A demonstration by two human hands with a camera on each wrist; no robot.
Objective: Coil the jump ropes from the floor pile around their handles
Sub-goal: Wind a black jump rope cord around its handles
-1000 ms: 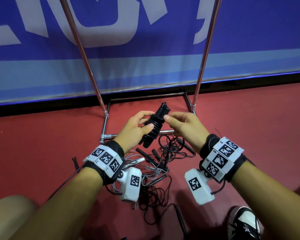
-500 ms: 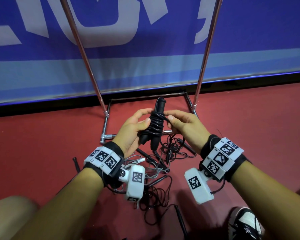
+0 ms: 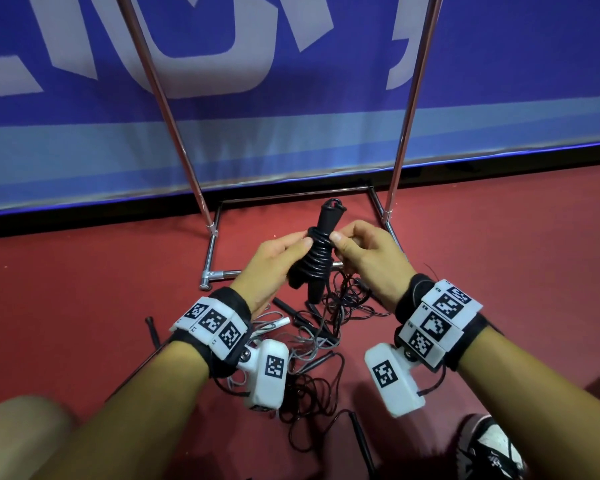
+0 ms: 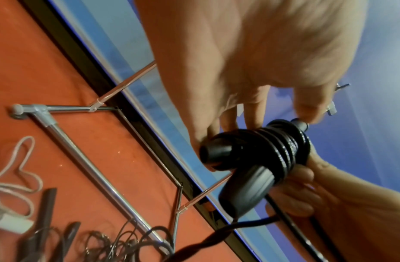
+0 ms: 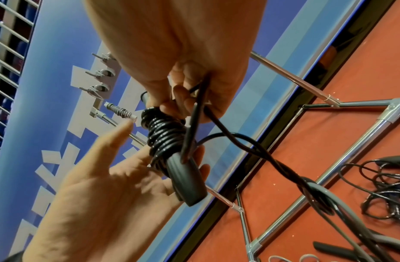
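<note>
Left hand grip clamps smooth black handles; right hand grip pinches glossy coiled rope

A red floor fills the lower half of the head view, matte and lightly speckled. Along its far edge, from nine o'clock to three o'clock, runs a black baseboard strip, and above it hangs a blue banner with large pale lettering (cropped, unreadable) and a lighter blue band along its bottom. At twelve o'clock stands a chrome tube rack: two slanting uprights on a rectangular base frame set against the banner.
</note>
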